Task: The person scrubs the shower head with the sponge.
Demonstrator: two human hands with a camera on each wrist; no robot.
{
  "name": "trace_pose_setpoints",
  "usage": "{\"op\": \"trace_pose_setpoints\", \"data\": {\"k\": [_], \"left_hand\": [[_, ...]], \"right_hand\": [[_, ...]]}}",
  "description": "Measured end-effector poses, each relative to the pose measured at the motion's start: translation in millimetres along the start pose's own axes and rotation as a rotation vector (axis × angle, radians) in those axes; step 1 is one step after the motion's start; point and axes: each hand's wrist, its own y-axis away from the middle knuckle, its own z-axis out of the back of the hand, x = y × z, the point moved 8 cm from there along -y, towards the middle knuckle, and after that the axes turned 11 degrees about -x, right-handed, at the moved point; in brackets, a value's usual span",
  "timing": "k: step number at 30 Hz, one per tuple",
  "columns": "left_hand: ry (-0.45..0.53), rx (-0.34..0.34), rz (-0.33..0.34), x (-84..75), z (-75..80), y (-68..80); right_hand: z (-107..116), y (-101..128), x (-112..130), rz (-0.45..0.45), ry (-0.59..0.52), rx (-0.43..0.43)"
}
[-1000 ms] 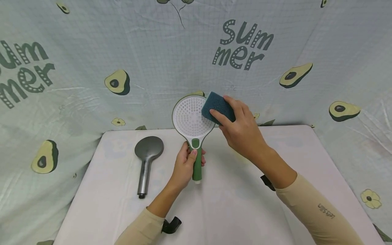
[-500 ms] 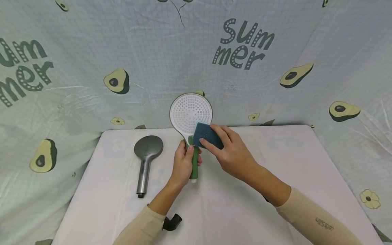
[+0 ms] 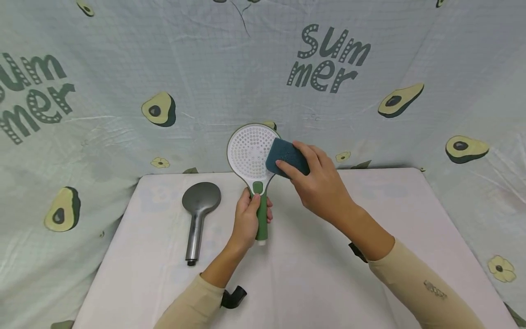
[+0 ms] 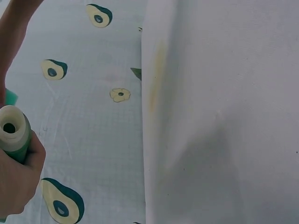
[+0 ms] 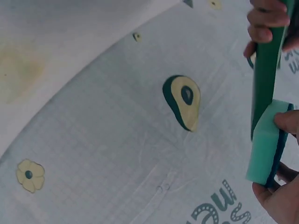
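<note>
My left hand (image 3: 246,219) grips the green handle of a shower head (image 3: 248,153), its white nozzle face turned toward me. The left wrist view shows the handle's hollow white end (image 4: 13,128) in the curled fingers. My right hand (image 3: 322,183) pinches a sponge (image 3: 287,157) between thumb and fingers. Its dark blue scouring side faces me, while the right wrist view shows the light green foam (image 5: 264,144) against the shower head's edge. In the head view the sponge covers the lower right part of the nozzle face.
A grey metallic shower head (image 3: 200,201) lies on the white-covered table (image 3: 312,274), left of my left hand. Behind the table hangs a pale cloth (image 3: 230,82) printed with avocados and lettering. Black straps with mounts (image 3: 234,297) show at both wrists.
The sponge in my right hand has gone from the right side of the nozzle face down to the neck, then back up onto the face. My left hand keeps its grip, shifted slightly left.
</note>
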Motion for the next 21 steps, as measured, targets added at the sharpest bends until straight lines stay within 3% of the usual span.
{"op": "trace_pose_setpoints", "data": {"k": [5, 9, 16, 21], "left_hand": [[-0.014, -0.002, 0.044, 5.3, -0.9, 1.6], [-0.049, 0.025, 0.078, 10.4, -3.1, 3.2], [-0.077, 0.103, 0.084, 12.7, -7.1, 4.9], [-0.001, 0.18, 0.095, 9.7, -11.3, 5.3]], "right_hand": [[4.3, -8.8, -15.6, -0.09, -0.058, -0.035], [4.1, -8.1, -14.7, -0.113, -0.141, -0.057], [-3.7, 6.7, 7.2, -0.024, -0.212, -0.072], [-11.7, 21.5, 25.9, 0.072, -0.2, -0.024]]}}
